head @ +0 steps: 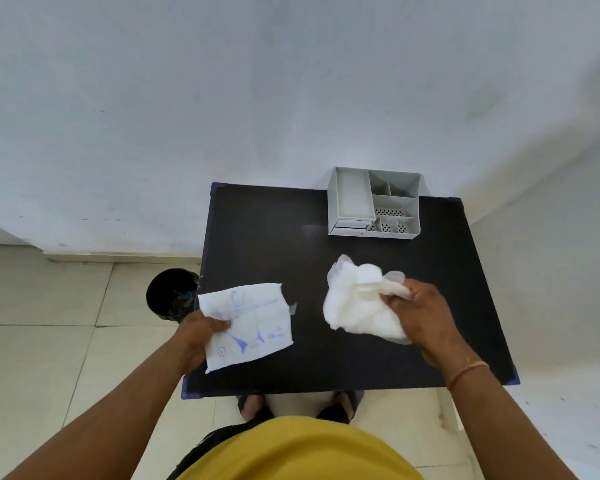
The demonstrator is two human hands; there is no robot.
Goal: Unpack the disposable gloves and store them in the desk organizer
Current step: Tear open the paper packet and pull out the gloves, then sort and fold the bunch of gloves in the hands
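Note:
A crumpled bunch of white disposable gloves [355, 306] is held over the right half of the black table [264, 237], gripped from the right by my right hand [420, 317]. My left hand [198, 332] pinches the left edge of a flat white wrapper [250, 323] with blue print, above the table's front left part. The grey desk organizer [374, 206] stands at the table's far right edge against the wall, with one long tray compartment on its left and several smaller compartments on its right, all empty.
A black round bin [170, 294] stands on the tiled floor just left of the table. A white wall rises right behind the table. My feet [253, 405] show under the table's front edge.

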